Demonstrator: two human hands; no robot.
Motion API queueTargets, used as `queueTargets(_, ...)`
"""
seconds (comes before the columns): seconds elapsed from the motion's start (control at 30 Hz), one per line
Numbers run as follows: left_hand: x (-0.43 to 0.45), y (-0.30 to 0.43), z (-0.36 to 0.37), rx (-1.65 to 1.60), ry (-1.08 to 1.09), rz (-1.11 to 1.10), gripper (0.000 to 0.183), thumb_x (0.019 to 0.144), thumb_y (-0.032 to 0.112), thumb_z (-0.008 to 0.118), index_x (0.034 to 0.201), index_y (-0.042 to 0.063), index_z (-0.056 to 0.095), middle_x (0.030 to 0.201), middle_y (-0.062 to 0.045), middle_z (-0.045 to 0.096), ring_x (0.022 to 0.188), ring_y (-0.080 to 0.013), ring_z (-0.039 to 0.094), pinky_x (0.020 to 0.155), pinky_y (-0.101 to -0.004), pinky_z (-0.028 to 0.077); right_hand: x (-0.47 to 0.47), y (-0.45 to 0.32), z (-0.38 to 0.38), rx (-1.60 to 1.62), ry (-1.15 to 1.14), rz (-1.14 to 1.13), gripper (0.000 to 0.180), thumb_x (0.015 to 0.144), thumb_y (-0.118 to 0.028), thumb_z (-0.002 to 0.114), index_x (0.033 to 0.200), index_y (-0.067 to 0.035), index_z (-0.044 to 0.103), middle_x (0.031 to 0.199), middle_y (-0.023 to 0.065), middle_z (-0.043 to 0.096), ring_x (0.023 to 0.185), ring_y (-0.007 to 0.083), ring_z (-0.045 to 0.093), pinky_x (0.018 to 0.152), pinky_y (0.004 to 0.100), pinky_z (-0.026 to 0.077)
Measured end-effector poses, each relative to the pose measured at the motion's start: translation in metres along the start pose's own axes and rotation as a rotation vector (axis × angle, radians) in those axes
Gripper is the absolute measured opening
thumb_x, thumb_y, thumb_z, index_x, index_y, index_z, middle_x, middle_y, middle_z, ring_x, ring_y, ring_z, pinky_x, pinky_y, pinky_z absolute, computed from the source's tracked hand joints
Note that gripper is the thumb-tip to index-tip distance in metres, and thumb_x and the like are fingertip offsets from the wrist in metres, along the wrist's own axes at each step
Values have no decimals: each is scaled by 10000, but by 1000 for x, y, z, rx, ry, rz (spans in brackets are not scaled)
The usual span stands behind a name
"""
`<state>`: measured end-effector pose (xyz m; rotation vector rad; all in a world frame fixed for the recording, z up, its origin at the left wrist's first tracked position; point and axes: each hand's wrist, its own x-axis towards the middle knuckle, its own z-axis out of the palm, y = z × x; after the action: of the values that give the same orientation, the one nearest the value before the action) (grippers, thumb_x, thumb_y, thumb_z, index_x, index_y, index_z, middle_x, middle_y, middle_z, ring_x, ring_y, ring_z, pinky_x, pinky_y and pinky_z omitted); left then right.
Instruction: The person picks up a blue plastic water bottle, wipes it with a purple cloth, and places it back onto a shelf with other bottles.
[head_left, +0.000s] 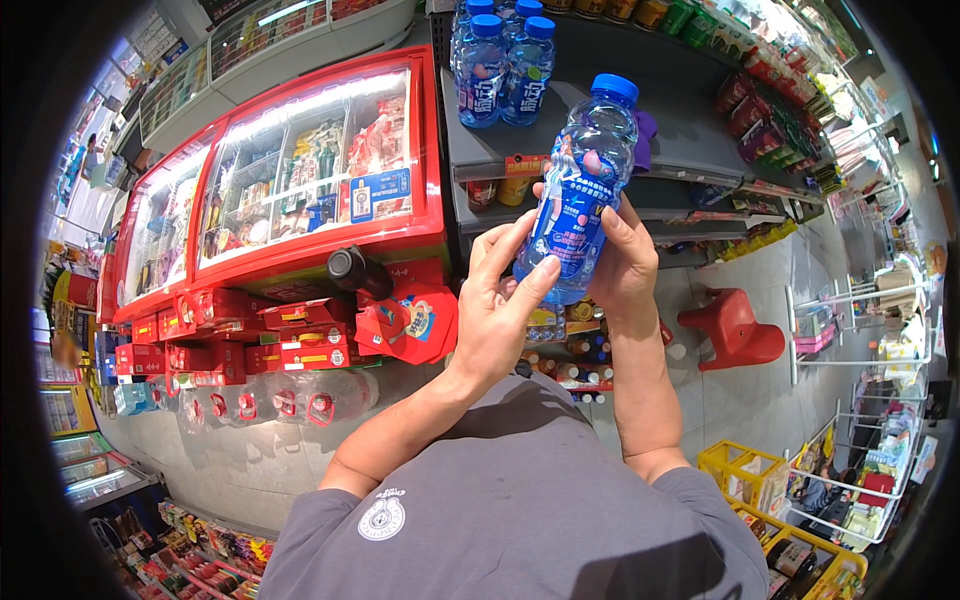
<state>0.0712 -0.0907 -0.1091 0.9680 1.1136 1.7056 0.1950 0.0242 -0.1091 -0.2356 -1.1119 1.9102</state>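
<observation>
A clear plastic drink bottle (581, 184) with a blue cap and a blue printed label is held up before my chest, tilted slightly to the right at its top. My left hand (499, 296) grips its lower left side, the thumb across the label. On the other side my right hand (626, 251) supports the bottle's lower right, its thumb at the label's edge. Behind the bottle, a purple item, perhaps a cloth (643, 141), partly shows. Several similar blue-capped bottles (499, 79) stand upright on the grey shelf (480, 154) beyond my hands.
A red glass-topped freezer (439, 187) stands to the left, with a black tumbler (358, 271) at its front edge. Red gift boxes (307, 337) and large water jugs (300, 397) sit below. A red plastic stool (731, 330) and yellow crates (739, 461) are on the right.
</observation>
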Motion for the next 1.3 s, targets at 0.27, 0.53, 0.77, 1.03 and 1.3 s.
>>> queueTargets(0.27,-1,-3,-3,-17,23,-20,444,1011,177,617,1427,30,567,1312,-93,491,1245,-167,510,1081,-314,418,-2,1,3,31,0,8,647,1003,-285,585,1550,-29,352,1494,273,455,1366,396,504,1092,496,483)
queueTargets(0.53,-2,-5,-4,-52,10,-21,409,1031,151,584,1427,50,578,1302,-86,497,1232,-157,507,1071,-303,416,-2,0,1,54,-18,20,650,997,-296,594,1552,-43,368,1503,276,445,1369,396,502,1118,488,454)
queueTargets(0.77,-4,-8,-5,-26,0,-19,414,1028,165,593,1424,46,579,1308,-84,493,1228,-157,505,1067,-305,416,-3,1,-5,71,-40,16,636,984,-293,610,1541,-65,405,1520,292,410,1384,412,477,1101,507,474)
queueTargets(1.03,-1,-2,-1,-39,29,-89,451,977,214,682,1379,40,576,1264,-99,544,1215,-205,537,1064,-351,422,-6,-1,-5,38,-39,32,732,937,-292,664,1537,2,365,1512,299,414,1372,418,484,1063,522,503)
queueTargets(1.3,29,7,-7,227,52,98,670,870,320,816,1387,-7,543,1341,-134,550,1269,-233,548,1057,-387,438,-11,3,-3,-15,-45,67,729,918,-247,694,1515,21,373,1473,268,486,1312,387,552,1055,521,507)
